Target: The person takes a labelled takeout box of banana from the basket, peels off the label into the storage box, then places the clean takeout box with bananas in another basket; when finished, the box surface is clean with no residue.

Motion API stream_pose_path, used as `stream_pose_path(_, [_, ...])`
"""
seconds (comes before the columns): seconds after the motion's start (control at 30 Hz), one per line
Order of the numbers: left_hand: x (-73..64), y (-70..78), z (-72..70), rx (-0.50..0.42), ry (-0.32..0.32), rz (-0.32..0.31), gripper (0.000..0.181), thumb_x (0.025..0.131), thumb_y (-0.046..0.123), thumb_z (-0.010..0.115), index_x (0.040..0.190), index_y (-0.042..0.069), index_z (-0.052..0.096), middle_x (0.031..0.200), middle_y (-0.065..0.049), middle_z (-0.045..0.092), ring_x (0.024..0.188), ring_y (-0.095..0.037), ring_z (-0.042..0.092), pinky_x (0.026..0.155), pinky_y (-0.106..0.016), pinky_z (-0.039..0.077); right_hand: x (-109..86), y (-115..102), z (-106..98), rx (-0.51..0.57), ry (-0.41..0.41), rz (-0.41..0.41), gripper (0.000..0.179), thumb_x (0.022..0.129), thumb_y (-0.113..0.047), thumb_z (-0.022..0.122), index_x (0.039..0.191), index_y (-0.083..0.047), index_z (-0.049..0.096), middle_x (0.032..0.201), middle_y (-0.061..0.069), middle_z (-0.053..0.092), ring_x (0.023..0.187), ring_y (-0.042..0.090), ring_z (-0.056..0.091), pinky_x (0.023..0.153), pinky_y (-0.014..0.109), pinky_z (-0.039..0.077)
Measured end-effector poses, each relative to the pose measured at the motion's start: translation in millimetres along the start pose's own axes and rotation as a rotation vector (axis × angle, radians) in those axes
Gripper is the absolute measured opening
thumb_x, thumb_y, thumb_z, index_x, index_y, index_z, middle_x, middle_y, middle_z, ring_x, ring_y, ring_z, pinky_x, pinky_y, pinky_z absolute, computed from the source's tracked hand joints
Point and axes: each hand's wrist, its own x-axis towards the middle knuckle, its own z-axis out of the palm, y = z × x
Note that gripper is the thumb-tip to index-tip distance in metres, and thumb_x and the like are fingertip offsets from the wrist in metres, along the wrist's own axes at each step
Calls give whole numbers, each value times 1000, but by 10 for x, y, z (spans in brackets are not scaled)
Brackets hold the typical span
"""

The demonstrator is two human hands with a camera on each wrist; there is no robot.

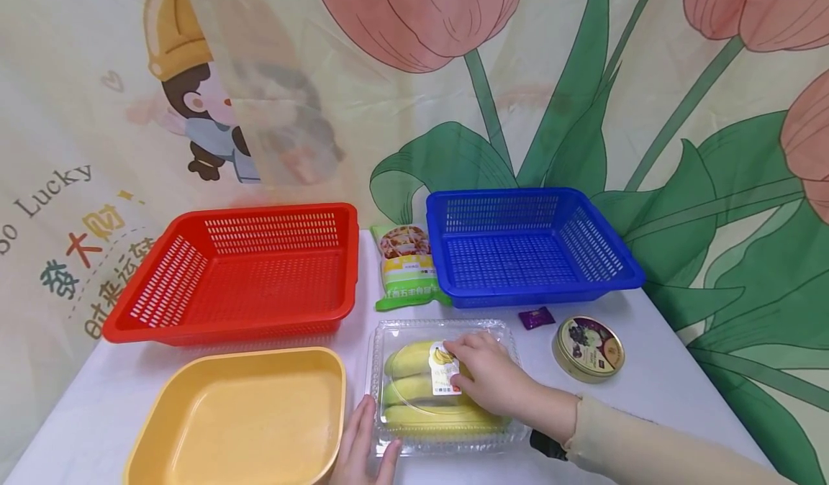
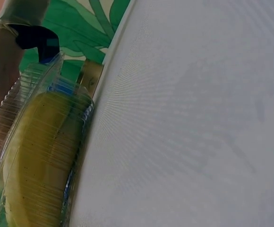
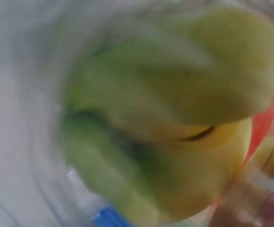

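A clear plastic clamshell box (image 1: 447, 447) holding yellow bananas (image 1: 404, 388) sits at the front middle of the table, its lid down. A white label (image 1: 445, 359) with a banana picture is stuck on the lid. My right hand (image 1: 495, 377) rests on top of the lid, thumb and fingertips at the label's right side. At the box's front left corner, my left hand (image 1: 363, 445) touches the edge with fairly straight fingers, the thumb apart from them. The left wrist view shows the bananas through the box's side; the right wrist view is blurred, with fingers (image 3: 269, 203) at its lower right.
A red basket (image 1: 278, 323) stands back left, a blue basket (image 1: 537, 294) back right. Between them lies a green food packet (image 1: 408, 273). A yellow tray (image 1: 259, 413) is beside my left hand. Right of the box are a purple wrapped candy (image 1: 536, 318) and a round tin (image 1: 589, 348).
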Motion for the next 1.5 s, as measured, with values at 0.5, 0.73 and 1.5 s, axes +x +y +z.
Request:
stream_pose_path(0.5, [4,19,-12,-3,-7,-21,61,90,45,44,128,-3,47,116,-23,51,128,10,28,102,-4,23,2,8,-6,32,17,-3,42,77,-17,70,116,-6,59,109,6,58,105,26,54,92,47,40])
stream_pose_path(0.73, [14,16,-20,-8,-11,-10,61,90,45,45,129,-2,47,116,-23,51,128,9,28,102,-4,22,-4,15,-9,80,31,-42,37,77,-11,69,113,-7,61,108,2,56,103,21,55,91,40,46])
stream_pose_path(1.5, [3,47,-48,-25,-60,-87,60,88,43,51,132,2,45,120,-19,51,128,11,26,101,-3,23,17,12,-16,161,54,-25,23,78,-3,64,101,-6,66,107,6,60,94,18,58,84,33,51])
